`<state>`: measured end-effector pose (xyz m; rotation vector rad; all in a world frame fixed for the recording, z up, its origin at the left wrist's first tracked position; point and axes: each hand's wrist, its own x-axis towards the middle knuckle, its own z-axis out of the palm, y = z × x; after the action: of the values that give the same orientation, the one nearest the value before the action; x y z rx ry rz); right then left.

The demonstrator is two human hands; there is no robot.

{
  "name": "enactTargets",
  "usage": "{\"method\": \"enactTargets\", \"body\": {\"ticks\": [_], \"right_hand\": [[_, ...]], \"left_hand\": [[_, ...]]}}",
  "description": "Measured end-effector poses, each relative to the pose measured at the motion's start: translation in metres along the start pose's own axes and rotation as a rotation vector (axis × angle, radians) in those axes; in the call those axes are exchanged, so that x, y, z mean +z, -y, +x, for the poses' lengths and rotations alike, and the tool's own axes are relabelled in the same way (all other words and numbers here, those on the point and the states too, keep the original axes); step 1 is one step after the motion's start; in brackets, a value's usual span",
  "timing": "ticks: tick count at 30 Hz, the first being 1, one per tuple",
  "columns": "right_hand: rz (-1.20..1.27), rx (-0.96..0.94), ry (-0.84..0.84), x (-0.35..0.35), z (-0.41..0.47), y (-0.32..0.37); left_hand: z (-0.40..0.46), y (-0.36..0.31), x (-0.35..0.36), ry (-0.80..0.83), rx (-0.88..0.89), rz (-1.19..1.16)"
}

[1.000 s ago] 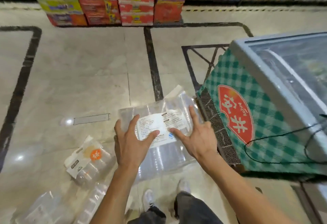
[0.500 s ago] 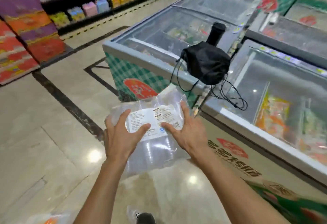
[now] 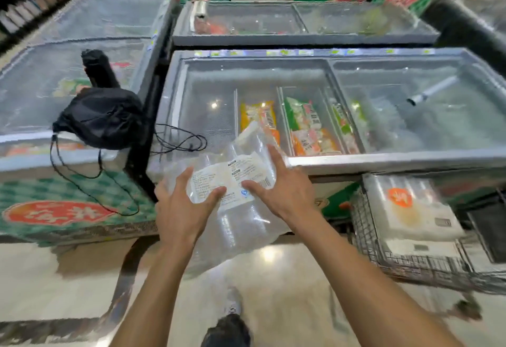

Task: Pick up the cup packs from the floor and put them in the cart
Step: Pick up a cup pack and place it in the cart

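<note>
A clear plastic cup pack [image 3: 241, 226] with a white printed label hangs in front of me at waist height. My left hand [image 3: 180, 207] grips its left side and my right hand [image 3: 284, 190] grips its right side, thumbs on the label. A wire cart [image 3: 367, 234] stands at the lower right, to the right of the pack. Inside it lies another cup pack [image 3: 410, 207] with an orange logo, on top of more white packs.
Glass-topped chest freezers [image 3: 301, 160] with frozen goods stand straight ahead and to the left. A black drawstring bag [image 3: 101, 119] and a black cylinder [image 3: 97, 68] rest on the left freezer, cords hanging down. My shoe [image 3: 227, 330] shows on the glossy floor.
My view has swung right from the floor with loose packs to the freezers, and the cart has come into sight. Both hands keep the same hold on the pack.
</note>
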<state>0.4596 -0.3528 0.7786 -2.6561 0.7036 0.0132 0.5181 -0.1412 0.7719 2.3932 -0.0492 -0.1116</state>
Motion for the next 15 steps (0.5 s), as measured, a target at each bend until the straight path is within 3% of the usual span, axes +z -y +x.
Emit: {"method": "enactTargets", "body": {"ticks": [15], "right_hand": [[0.063,0.631,-0.109,-0.080,0.027,-0.282]], "left_hand": [[0.009,-0.226,0.250,0.499,0.348,0.021]]}}
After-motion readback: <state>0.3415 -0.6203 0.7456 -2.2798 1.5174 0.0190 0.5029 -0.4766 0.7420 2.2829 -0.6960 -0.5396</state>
